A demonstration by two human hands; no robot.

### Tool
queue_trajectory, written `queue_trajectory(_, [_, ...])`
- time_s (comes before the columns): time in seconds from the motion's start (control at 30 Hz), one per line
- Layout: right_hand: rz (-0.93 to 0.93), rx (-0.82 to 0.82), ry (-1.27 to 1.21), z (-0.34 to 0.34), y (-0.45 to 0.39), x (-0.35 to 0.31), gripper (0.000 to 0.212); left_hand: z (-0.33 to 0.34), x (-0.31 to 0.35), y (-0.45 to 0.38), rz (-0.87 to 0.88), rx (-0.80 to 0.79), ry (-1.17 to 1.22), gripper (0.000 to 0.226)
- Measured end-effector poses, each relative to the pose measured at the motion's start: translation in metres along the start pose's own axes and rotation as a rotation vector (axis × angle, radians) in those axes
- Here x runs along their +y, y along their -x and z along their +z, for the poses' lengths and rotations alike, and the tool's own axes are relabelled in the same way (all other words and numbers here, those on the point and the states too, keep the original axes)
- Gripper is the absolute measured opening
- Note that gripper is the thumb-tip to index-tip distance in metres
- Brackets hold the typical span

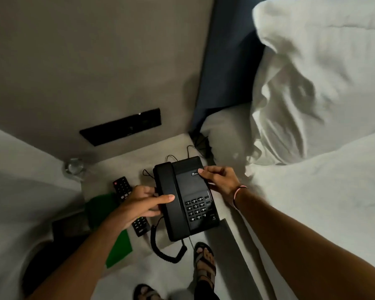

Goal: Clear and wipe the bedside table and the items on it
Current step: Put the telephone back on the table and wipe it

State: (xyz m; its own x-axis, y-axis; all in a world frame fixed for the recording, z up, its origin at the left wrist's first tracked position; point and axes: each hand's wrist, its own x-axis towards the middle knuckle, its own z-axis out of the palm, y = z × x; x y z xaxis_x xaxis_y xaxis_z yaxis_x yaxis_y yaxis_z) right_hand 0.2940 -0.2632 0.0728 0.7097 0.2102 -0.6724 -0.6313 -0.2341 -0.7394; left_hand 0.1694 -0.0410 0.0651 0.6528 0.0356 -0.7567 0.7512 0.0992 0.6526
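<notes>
Both forearms reach forward over the bedside table [126,163]. Left hand [139,202] grips the handset side of the black telephone [185,198], fingers curled round its edge; right hand [220,180] pinches the opposite upper corner. Remote control [122,188] and green cloth [117,241] lie just beside the left hand.

White pillow [316,79] propped at two o'clock against a dark blue headboard [223,61], rumpled white bedding [325,202] spreading below toward four o'clock. Black switch panel [121,126] set in the grey wall [85,61] at eleven o'clock. Sandalled feet [205,265] on the pale floor at six o'clock.
</notes>
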Motion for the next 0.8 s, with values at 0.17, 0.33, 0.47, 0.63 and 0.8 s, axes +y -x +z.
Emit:
queue_trajectory(0.17, [0.013,0.075,0.072,0.024,-0.059,0.012,0.032,0.008,-0.016,-0.040,-0.030,0.132,0.124,0.082])
queue_trajectory(0.33, [0.034,0.119,0.109,0.028,-0.110,0.022,0.031,0.014,-0.021,-0.082,-0.032,0.217,0.185,0.082])
queue_trajectory(0.47, [0.015,0.172,0.147,0.027,-0.151,0.034,0.033,0.018,-0.027,-0.119,-0.030,0.320,0.198,0.067])
queue_trajectory(0.63, [-0.041,0.167,0.222,0.036,-0.177,0.035,0.025,0.023,-0.033,-0.148,0.007,0.388,0.241,0.027])
queue_trajectory(0.8, [-0.089,0.204,0.280,0.039,-0.193,0.036,0.018,0.023,-0.035,-0.165,0.052,0.466,0.185,0.025])
